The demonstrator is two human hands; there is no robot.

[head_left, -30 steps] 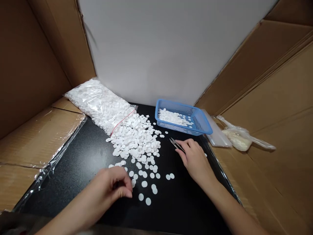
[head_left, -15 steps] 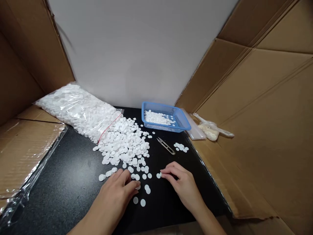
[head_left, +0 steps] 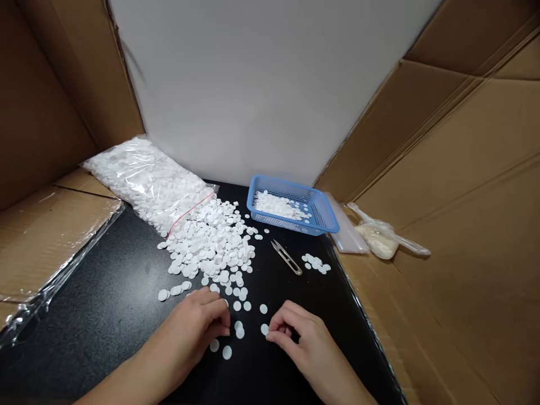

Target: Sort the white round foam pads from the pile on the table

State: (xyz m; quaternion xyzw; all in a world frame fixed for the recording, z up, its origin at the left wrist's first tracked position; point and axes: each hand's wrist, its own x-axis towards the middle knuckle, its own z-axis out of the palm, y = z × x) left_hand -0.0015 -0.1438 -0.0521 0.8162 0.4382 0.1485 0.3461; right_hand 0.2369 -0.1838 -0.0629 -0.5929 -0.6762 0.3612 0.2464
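Note:
Thumb and fingers of my right hand [head_left: 301, 340] are closed in a pinch at the edge of a small white disc [head_left: 265, 329], low over the black tabletop [head_left: 248, 379]. My left hand [head_left: 196, 320] is curled beside the near edge of the loose pile of white discs [head_left: 211, 242], thumb against the fingers. Whatever sits between those fingertips is hidden. Between my hands lie a few stray discs [head_left: 239, 329]. Another single disc [head_left: 264, 309] rests just beyond my right fingertips.
A clear plastic bag [head_left: 143, 177] of discs lies at back left, open toward the pile. A blue basket [head_left: 291, 225] holds more discs. Thread snips [head_left: 287, 257] and a small disc group [head_left: 316, 263] lie right of centre. Cardboard [head_left: 455, 185] walls the right side.
My right hand has drawn a disc toward me, away from the one beside it. My left hand has shifted slightly, and the disc at its fingertips no longer shows. The view has moved a little.

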